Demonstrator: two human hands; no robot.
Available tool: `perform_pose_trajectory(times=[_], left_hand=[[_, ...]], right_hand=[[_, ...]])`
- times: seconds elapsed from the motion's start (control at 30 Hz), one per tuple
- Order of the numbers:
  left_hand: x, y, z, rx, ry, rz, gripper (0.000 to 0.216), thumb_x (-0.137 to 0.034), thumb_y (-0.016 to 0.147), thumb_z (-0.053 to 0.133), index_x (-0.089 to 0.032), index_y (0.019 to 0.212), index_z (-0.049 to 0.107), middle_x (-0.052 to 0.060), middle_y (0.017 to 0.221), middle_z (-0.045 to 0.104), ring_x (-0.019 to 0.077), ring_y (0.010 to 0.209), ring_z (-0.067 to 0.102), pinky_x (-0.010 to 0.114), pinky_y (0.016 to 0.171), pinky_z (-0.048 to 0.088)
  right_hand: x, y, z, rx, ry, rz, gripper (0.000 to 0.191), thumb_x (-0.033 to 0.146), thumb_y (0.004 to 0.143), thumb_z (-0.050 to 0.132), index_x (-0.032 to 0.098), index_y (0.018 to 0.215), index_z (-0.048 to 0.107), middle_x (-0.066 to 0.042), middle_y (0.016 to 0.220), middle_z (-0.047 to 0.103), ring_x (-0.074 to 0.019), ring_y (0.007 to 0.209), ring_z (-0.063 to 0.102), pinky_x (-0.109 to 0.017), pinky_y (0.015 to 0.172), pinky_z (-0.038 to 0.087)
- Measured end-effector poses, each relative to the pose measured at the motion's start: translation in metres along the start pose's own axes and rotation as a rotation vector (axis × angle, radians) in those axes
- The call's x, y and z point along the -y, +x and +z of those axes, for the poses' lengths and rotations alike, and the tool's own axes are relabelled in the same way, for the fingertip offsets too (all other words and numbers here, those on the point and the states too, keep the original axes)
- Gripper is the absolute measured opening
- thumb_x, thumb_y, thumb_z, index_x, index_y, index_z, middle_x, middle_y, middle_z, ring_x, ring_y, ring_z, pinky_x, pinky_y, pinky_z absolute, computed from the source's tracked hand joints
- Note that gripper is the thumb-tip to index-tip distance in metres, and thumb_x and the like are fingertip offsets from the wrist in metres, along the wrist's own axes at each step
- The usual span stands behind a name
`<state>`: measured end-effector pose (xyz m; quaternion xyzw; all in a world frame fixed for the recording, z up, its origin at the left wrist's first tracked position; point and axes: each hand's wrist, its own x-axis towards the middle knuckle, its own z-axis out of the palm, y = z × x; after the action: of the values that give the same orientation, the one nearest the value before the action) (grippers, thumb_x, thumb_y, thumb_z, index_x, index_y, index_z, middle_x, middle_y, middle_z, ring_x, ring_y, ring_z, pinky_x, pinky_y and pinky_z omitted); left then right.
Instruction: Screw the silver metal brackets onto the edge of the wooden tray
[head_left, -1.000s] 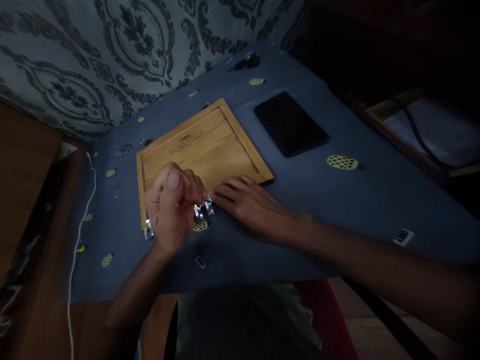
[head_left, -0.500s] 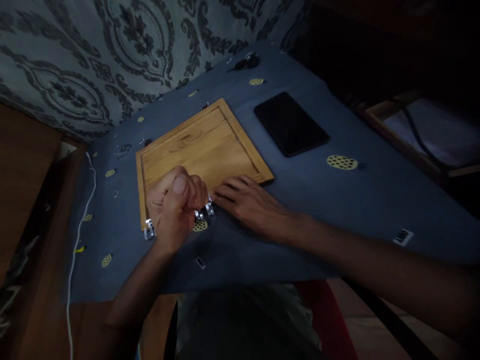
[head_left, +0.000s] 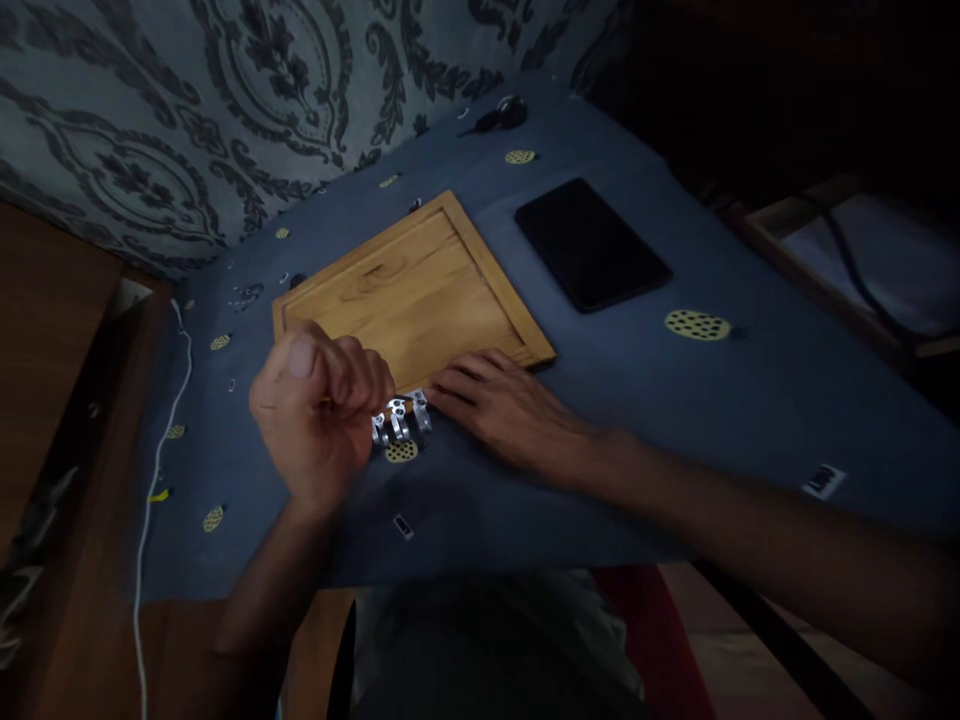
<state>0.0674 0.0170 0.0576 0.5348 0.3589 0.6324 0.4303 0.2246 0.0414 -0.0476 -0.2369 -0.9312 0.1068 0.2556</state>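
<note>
Centrally, one wooden board (head_left: 390,300) was laid on a blue printed cloth (head_left: 525,530); shiny metal fittings (head_left: 420,410) were ranged at its near edge. Left hand (head_left: 319,420): held above the board's near left part, fingers clenched into a fist; whether anything was enclosed could not be told. Right hand (head_left: 510,420): laid across the near edge beside the fittings, fingers extended, closed on nothing visible. Right of board: one black tablet-like slab (head_left: 589,245). Far left: one white cable (head_left: 161,440). Risks, as judged: the board could be slid by uneven right-hand pressure; a fitting could be knocked askew by the fist.
</note>
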Motion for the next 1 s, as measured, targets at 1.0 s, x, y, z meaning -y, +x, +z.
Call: perform_pose_trajectory(times=[1.0], left_hand=[[0.0108, -0.0060, 0.0024, -0.081, 0.123, 0.034, 0.038, -0.039, 0.096, 0.069, -0.019, 0.067, 0.056, -0.002, 0.059, 0.048, 0.0114, 0.053, 0.049, 0.026, 0.054, 0.045]], right_hand=[[0.0016, 0.0012, 0.0005, 0.024, -0.038, 0.017, 0.027, 0.012, 0.100, 0.053, 0.017, 0.123, 0.066, -0.011, 0.116, 0.072, -0.0273, 0.106, 0.055, -0.044, 0.093, 0.042]])
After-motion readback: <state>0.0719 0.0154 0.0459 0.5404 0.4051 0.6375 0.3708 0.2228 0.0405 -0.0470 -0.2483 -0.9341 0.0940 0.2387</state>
